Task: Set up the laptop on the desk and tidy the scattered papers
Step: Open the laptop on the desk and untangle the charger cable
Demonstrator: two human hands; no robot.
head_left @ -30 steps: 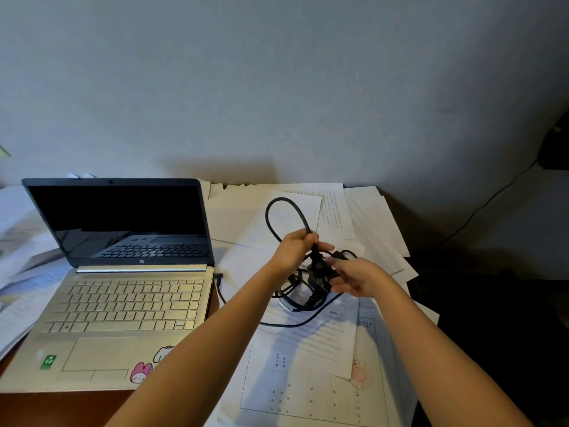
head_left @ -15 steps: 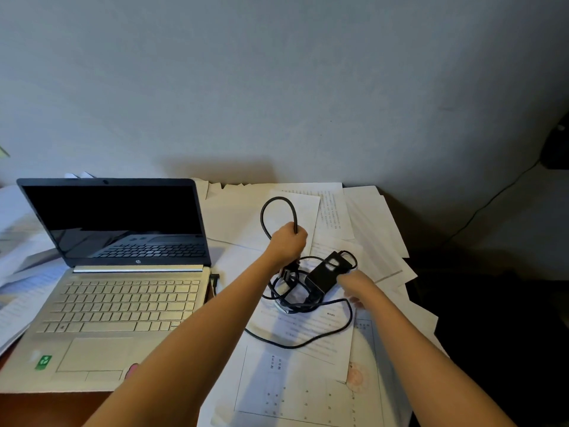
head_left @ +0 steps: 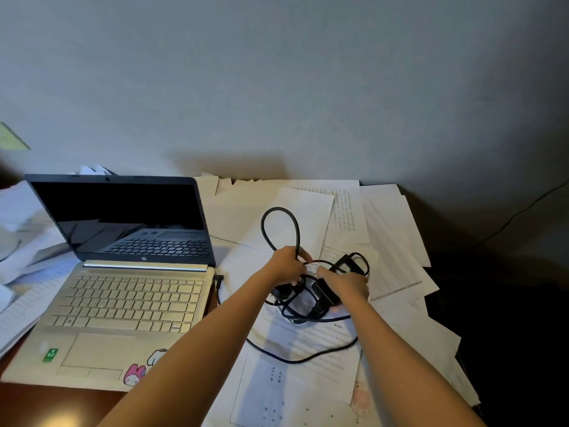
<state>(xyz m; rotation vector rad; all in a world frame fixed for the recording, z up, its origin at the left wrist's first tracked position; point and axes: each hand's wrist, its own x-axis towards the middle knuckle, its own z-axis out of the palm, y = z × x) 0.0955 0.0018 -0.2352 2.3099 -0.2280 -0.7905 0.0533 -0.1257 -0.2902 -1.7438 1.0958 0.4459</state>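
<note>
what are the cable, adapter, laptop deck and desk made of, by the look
The cable: black rubber or soft plastic sheath, matte; it bends in a smooth loop. The adapter: likely hard black plastic, boxy, mostly covered. The laptop deck: silver, smooth satin; metal or painted plastic, cannot tell. The desk: reddish-brown, slight sheen; wood or veneer.

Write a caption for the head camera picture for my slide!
Left hand grips a black charger cable while right hand holds its power brick, over scattered papers beside an open laptop.

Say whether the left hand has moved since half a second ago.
Yes: the left hand came nearer the person, now level with the laptop hinge.
</note>
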